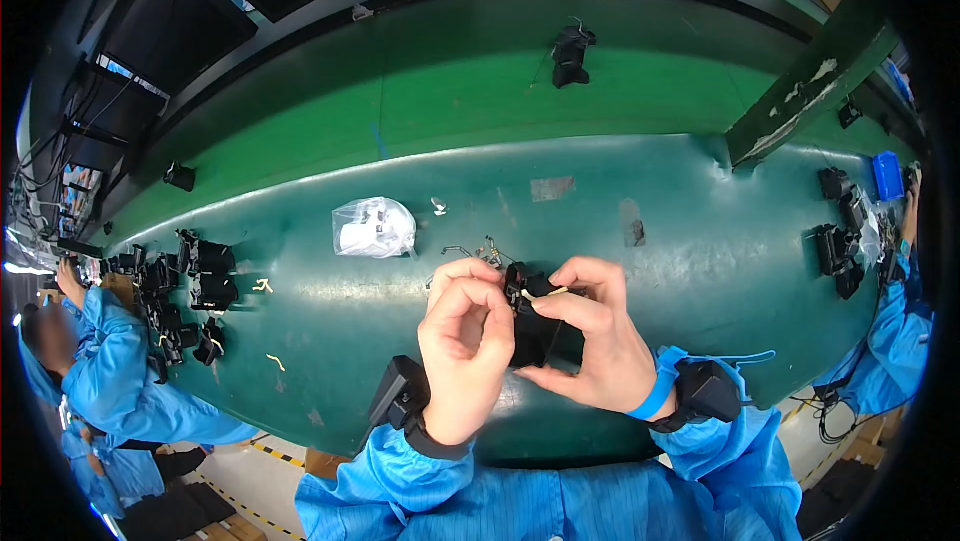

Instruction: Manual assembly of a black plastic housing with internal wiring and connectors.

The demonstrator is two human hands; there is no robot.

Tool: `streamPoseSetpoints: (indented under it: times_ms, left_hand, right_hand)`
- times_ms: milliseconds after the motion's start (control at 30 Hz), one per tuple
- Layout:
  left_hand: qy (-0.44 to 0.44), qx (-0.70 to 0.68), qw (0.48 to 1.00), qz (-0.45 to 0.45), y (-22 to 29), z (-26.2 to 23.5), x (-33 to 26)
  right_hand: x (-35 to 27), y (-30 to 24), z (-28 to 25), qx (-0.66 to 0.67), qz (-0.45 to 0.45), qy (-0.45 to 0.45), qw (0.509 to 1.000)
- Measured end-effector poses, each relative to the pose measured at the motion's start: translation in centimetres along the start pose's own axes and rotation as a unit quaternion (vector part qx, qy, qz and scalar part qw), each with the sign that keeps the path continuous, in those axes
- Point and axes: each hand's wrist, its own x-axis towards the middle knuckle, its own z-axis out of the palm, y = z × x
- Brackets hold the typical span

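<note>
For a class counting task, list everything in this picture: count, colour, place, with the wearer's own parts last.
Table: one, green, centre
Black assembly: one, black, centre
Pale strip: one, cream, at the assembly
Plastic bag: one, clear with white contents, left of centre
White scrap: one, white, right of bag
Metal pieces: several, silvery, centre
Loose strips: two, yellowish, left
Left units: many, black, left end
Right units: several, black, right end
Bin: one, blue, right end
Screens: several, black, upper left
Post: one, green, upper right
Co-workers: at least two, blue-clothed, edges
Wristband: one, blue, right wrist
Left hand: one, bare, centre
Right hand: one, bare, holding the assembly
</note>
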Motion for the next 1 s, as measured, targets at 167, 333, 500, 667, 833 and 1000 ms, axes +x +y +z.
streamPoseSetpoints:
  times_ms: [167,333,500,667,833,1000]
  left_hand:
    - [-0.026,0.05,0.998,0.01,-0.2,-0.3,-0.1]
    - [-0.042,-0.036,0.998,0.009,-1.0,-0.2,0.0]
    - [-0.053,-0.087,0.993,-0.053,-0.8,-0.4,0.1]
    - [-0.06,-0.097,0.993,0.001,-0.1,0.8,-0.2]
    - [-0.091,-0.05,0.994,0.038,-1.8,0.8,-0.2]
    - [-0.08,-0.003,0.994,0.076,-1.3,0.6,0.0]
  right_hand:
    - [-0.2,-0.3,0.0,0.019,0.002,-0.001,1.0]
    - [-0.1,-0.1,-0.1,-0.013,-0.017,0.008,1.0]
    - [0.1,-0.1,-0.4,-0.058,-0.037,0.001,0.998]
    - [0.0,0.0,-0.1,-0.057,-0.021,0.019,0.998]
    - [0.3,-0.8,-1.2,-0.02,0.0,-0.01,1.0]
    - [0.9,-0.2,-4.1,0.142,0.091,0.015,0.986]
